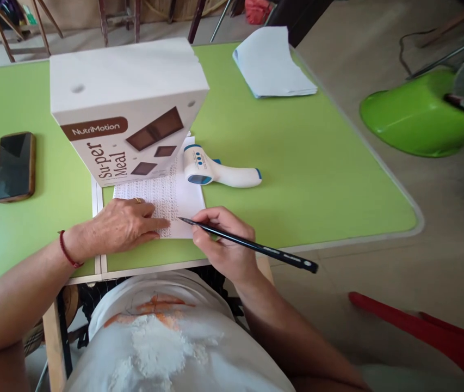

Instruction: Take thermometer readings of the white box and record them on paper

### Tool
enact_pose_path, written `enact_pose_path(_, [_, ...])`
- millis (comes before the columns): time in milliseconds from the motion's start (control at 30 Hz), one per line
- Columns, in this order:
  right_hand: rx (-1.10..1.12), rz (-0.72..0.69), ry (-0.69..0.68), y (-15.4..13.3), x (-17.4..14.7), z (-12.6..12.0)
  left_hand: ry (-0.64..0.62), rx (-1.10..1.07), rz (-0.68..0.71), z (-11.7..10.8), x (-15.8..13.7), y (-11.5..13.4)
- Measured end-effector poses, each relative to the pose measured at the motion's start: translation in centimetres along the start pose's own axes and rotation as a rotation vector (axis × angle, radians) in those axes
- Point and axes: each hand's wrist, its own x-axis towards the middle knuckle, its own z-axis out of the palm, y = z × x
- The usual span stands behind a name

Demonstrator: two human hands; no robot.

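The sheet [193,209] lies by the tabletop's [317,185] near edge; the box [129,76] and thermometer [232,175] stand over its far part, likely weighting it. The left hand [128,224], loosely open and holding nothing, rests on it, 1 finger extended, probably steadying it. The right hand [227,239] closes around the pen [268,251] near its tip, presumably for control.

**Soft Overhead Light, Skewed Edges**

Diffuse light, seemingly from above, leaves the top of the NutriMotion box [129,71] bright white and its printed front greyer. Shadows around the infrared thermometer [234,175] are faint and soft-edged. The floor [362,277] at right is dimmer than the green tabletop [309,163], whose outline wide-angle distortion skews. Script on the written sheet [174,190] is too small to read.
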Motion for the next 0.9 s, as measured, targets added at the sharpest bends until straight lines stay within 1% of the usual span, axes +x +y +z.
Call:
enact_pose_path(133, [-0.038, -0.050, -0.023, 0.14, -0.08, 0.05, -0.035, -0.032, -0.005, -0.20, 0.04, -0.14])
enact_pose_path(267, [-0.026, -0.117, -0.055, 0.18, -0.01, 0.30, -0.033, -0.040, -0.011, -0.44, 0.10, -0.09])
enact_pose_path(700, [-0.119, -0.142, -0.092, 0.01, 0.18, 0.32, -0.040, -0.024, -0.014, -0.35, 0.15, 0.03])
enact_pose_path(900, [-0.094, -0.180, -0.088, 0.04, 0.16, 0.35, -0.040, -0.029, -0.014, -0.33, 0.23, 0.10])
